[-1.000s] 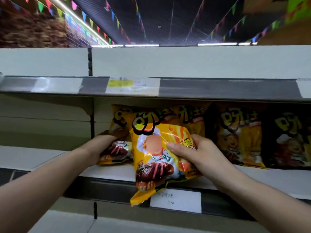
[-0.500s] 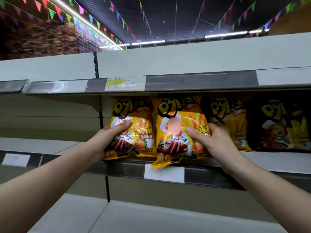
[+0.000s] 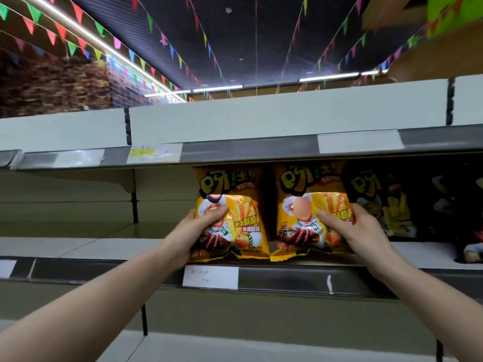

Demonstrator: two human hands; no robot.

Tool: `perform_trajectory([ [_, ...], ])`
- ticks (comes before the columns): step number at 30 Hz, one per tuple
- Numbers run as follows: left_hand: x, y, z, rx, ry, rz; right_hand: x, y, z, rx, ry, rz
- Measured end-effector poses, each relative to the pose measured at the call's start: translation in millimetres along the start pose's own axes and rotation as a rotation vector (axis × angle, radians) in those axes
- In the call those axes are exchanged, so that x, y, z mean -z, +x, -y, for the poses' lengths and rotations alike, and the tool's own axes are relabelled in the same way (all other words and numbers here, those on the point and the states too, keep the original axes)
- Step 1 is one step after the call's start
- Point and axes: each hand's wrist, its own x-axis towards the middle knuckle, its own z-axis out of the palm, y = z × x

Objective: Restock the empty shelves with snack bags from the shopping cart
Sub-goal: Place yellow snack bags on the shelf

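Both forearms reach up from bottom corners. Left hand (image 3: 194,237) grips left yellow chip bag (image 3: 243,205), thumb across front, fingers behind. Right hand (image 3: 362,232) grips right yellow chip bag (image 3: 300,202) same way, thumb on front. Both bags upright, side by side, bottoms on front lip of middle shelf (image 3: 78,248), above white price label (image 3: 210,277). Black chip bags (image 3: 379,197) just right, further back in shadow. Upper shelf (image 3: 248,150) overhead, pennant bunting (image 3: 78,43) strung under ceiling way back.

2 bags stand on the shelf (image 3: 78,248): one bag (image 3: 244,205) under my left hand (image 3: 194,232), the other bag (image 3: 298,212) left of my right hand (image 3: 358,231).
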Motion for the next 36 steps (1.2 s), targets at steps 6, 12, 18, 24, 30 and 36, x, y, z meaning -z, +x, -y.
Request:
perform_trajectory([
  [6, -6.8, 20.0, 5.3, 0.001, 0.055, 0.003, 9.3, 18.6, -8.9, -0.061, -0.086, 0.064],
  [12, -6.6, 29.7, 12.1, -0.027, 0.158, 0.071, 2.1, 34.2, -18.5, -0.176, -0.194, 0.236],
  [18, -2.7, 38.5, 11.9, 0.017, 0.245, 0.13, -1.3, 45.4, -22.5, -0.276, -0.279, 0.309],
  [24, -5.2, 31.5, 7.6, 0.019, 0.421, 0.001, -2.1, 36.2, -15.7, -0.335, -0.21, 0.252],
  [30, -8.7, 16.5, 12.6, -0.091, 0.442, -0.244, -1.6, 11.9, 4.7, -0.039, -0.439, 0.029],
  [36, -21.3, 4.8, 13.4, -0.24, 0.596, -0.248, -23.1, -1.1, 20.3, 0.269, -0.819, 0.041],
])
